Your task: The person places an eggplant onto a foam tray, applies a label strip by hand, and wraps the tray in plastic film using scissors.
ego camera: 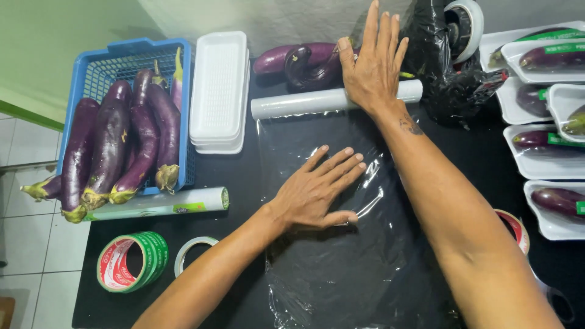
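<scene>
Your left hand lies flat and open, pinning the cling film sheet to the table; your right hand, fingers spread, presses the film roll. Keep the sheet taut. Stacked white trays crowd the left edge, loose eggplants just behind.
</scene>
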